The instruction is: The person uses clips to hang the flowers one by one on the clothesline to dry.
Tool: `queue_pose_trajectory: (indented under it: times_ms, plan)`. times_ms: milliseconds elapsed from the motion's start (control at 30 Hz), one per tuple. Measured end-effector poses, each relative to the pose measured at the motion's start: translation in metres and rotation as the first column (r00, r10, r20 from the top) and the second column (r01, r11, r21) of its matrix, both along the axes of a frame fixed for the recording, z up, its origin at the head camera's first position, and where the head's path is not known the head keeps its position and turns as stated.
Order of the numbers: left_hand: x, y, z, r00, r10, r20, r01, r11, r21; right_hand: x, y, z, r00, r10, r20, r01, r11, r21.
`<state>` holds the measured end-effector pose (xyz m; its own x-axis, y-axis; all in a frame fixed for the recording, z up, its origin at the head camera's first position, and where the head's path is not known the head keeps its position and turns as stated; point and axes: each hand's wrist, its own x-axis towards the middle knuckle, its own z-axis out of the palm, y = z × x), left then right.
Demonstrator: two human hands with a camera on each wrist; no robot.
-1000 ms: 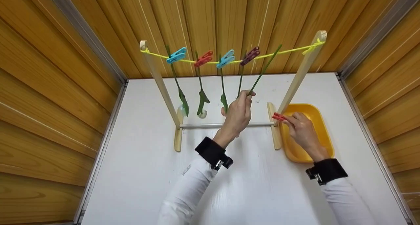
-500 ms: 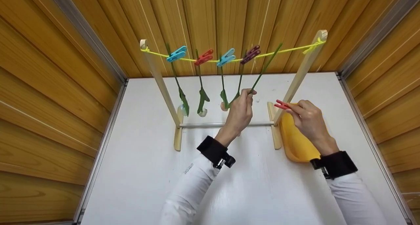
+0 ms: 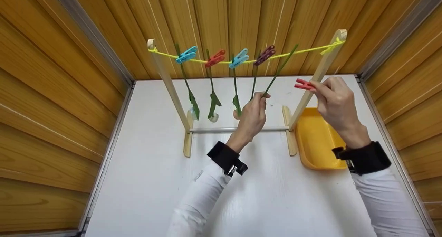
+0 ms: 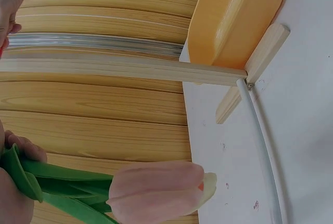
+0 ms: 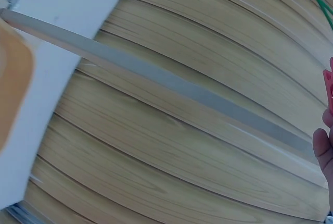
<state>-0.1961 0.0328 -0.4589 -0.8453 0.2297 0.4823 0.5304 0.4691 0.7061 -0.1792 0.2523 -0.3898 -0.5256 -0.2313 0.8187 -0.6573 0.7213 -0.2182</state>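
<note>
My left hand [image 3: 253,114] grips a tulip upside down, its green stem [image 3: 280,68] slanting up past the yellow cord [image 3: 312,50]. In the left wrist view the pink bloom [image 4: 156,190] points away from the fingers. My right hand [image 3: 340,104] pinches a red clothespin [image 3: 303,84] between thumb and fingers, right of the stem and below the cord; its prongs point left. Several flowers hang head down to the left, clipped by a blue clothespin [image 3: 186,54], a red one [image 3: 215,58], a light blue one [image 3: 239,58] and a dark purple one [image 3: 264,55].
The cord is tied between two wooden posts, the left post [image 3: 169,88] and the right post [image 3: 319,74]. A pale rod [image 3: 214,130] joins their feet on the white table [image 3: 145,181]. A yellow basin [image 3: 305,157] stands at the right, and wood-panelled walls [image 3: 241,19] enclose the table.
My right hand has risen from above the yellow basin and moved slightly right with the red clothespin. The left hand and its tulip stay nearly still.
</note>
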Motion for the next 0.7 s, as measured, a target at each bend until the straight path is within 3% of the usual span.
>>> queue_pose_trajectory:
  times_ms: [167, 433, 700]
  plan:
    - [-0.002, 0.001, 0.000, 1.000, 0.001, -0.015, -0.001, 1.000, -0.002, -0.005, -0.006, 0.032, 0.998, -0.007, -0.058, 0.007, 1.000, 0.011]
    - [-0.003, -0.001, -0.001, 1.000, -0.009, -0.001, 0.009, 1.000, 0.011, -0.012, -0.013, 0.074, 0.997, -0.032, -0.073, 0.037, 0.997, 0.074]
    - [-0.001, -0.001, 0.001, 1.000, 0.005, -0.011, -0.005, 1.000, 0.006, -0.015, -0.015, 0.098, 0.997, -0.072, 0.011, 0.069, 0.982, 0.179]
